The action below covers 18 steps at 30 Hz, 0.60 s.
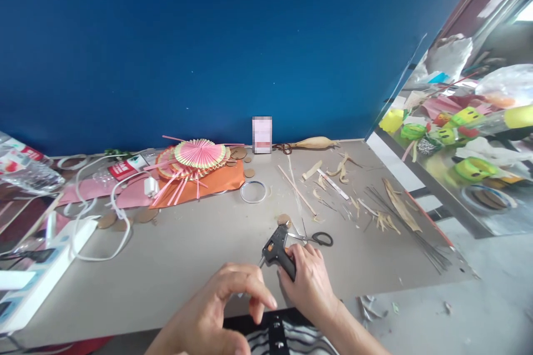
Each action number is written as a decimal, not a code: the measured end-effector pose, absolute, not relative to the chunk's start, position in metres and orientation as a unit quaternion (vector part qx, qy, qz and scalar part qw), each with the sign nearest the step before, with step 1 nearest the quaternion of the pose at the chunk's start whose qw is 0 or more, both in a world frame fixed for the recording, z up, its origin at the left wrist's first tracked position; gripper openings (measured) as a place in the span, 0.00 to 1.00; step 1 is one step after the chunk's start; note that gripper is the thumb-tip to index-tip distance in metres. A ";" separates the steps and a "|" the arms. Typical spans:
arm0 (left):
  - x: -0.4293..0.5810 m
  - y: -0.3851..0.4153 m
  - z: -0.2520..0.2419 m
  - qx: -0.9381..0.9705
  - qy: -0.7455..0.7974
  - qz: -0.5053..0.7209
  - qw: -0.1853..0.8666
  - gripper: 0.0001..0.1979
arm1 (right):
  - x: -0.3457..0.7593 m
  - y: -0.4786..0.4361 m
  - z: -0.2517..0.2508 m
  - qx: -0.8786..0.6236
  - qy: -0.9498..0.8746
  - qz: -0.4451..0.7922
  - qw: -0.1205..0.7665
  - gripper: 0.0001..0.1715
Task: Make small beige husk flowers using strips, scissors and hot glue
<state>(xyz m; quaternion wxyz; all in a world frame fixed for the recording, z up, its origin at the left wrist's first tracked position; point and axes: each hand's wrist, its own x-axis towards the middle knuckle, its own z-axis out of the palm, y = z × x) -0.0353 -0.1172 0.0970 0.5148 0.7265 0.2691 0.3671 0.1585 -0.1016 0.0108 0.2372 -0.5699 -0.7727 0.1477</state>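
My right hand (pixel 310 280) is wrapped round the handle of a black hot glue gun (pixel 275 248), which it holds above the front of the grey table. A thin metal tip points down and left from the gun, close to my left hand (pixel 220 302). That hand is bent, its thumb and index finger apart, with nothing visible between them. Just beyond the gun lie black-handled scissors (pixel 322 239) and a small brown disc (pixel 284 220). Part of the scissors is hidden by my right hand.
Dried husk strips (pixel 400 205) and thin wires cover the table's right side. Pink paper fans (pixel 202 154) lie on orange sheet (pixel 225 179) at the back, beside a ring (pixel 253 192). A white power strip (pixel 45 277) with looping cable occupies the left.
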 end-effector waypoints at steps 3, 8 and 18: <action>-0.032 -0.117 0.100 0.730 0.271 0.362 0.513 0.22 | 0.152 -0.094 0.006 -0.563 -0.780 0.136 0.239 0.07; -0.037 -0.123 0.098 0.726 0.295 0.355 0.510 0.22 | 0.139 -0.081 0.004 -0.548 -0.795 0.124 0.227 0.08; -0.040 -0.126 0.090 0.720 0.310 0.353 0.511 0.24 | 0.140 -0.083 0.006 -0.541 -0.795 0.110 0.251 0.09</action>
